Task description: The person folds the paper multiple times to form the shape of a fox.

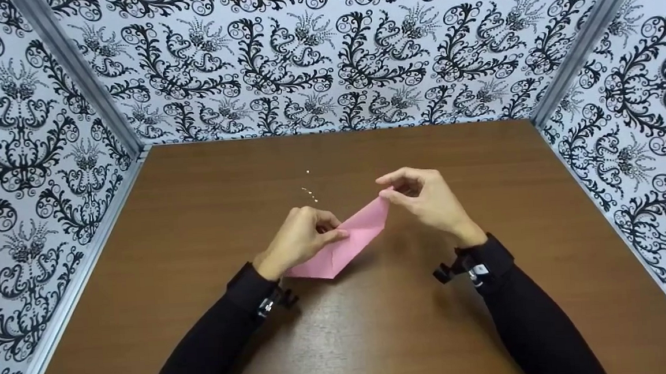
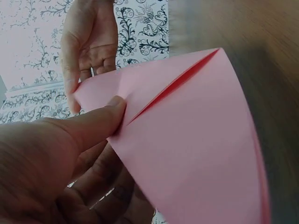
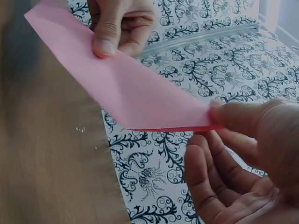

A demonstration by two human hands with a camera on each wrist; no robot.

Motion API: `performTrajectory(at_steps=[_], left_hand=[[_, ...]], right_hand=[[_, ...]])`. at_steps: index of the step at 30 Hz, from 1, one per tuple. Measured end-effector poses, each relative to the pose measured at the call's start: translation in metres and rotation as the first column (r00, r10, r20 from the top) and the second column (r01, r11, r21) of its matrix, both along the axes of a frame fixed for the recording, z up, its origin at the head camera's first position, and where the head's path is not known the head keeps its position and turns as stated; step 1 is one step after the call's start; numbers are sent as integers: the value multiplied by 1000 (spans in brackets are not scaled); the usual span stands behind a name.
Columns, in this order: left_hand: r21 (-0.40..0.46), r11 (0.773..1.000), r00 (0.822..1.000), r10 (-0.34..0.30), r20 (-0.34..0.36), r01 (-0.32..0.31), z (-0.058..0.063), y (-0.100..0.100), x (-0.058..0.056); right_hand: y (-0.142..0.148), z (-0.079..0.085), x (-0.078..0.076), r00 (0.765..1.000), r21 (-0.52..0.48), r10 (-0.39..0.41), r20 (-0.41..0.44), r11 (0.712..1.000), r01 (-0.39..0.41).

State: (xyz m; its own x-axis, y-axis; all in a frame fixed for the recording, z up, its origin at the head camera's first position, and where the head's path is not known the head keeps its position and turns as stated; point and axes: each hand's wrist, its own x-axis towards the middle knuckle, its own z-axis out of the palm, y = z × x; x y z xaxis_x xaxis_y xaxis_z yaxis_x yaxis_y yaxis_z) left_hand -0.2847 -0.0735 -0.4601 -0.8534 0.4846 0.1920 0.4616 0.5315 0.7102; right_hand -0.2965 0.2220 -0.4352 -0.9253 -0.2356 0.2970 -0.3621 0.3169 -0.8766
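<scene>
A folded sheet of pink paper [image 1: 359, 240] is held tilted above the table between both hands. My left hand [image 1: 301, 235] pinches its upper edge near the middle, thumb on the near face and the other fingers behind. At the paper's far right corner, my right hand [image 1: 426, 198] pinches the tip between thumb and fingers. The left wrist view shows the folded paper [image 2: 196, 140] with a narrow slit between layers, deeper red inside. In the right wrist view a red lower edge shows along the paper [image 3: 140, 102] near the right thumb.
Several tiny white specks [image 1: 310, 193] lie on the brown wooden table [image 1: 205, 183] beyond the left hand. Patterned black-and-white panels [image 1: 325, 54] stand at the back and both sides, with grey metal posts [image 1: 80, 75] at the corners.
</scene>
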Motion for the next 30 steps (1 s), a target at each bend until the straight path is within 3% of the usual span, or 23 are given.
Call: performTrajectory(at_steps=[6, 12, 20, 24, 30], left_hand=[[-39, 999, 1000, 11, 23, -10, -4, 0, -2], [-88, 996, 1000, 26, -5, -26, -11, 1, -4], [-86, 996, 999, 35, 29, -32, -25, 2, -8], [-97, 995, 998, 39, 48, -34, -28, 2, -8], [-153, 986, 997, 67, -37, -72, -32, 4, -6]], right_hand=[[9, 0, -2, 999, 126, 39, 34, 991, -43], [14, -5, -2, 995, 280, 26, 100, 959, -54], [17, -10, -3, 977, 354, -2, 214, 932, -76], [19, -16, -6, 973, 378, -18, 232, 923, -73], [21, -24, -10, 972, 429, -41, 230, 901, -64]])
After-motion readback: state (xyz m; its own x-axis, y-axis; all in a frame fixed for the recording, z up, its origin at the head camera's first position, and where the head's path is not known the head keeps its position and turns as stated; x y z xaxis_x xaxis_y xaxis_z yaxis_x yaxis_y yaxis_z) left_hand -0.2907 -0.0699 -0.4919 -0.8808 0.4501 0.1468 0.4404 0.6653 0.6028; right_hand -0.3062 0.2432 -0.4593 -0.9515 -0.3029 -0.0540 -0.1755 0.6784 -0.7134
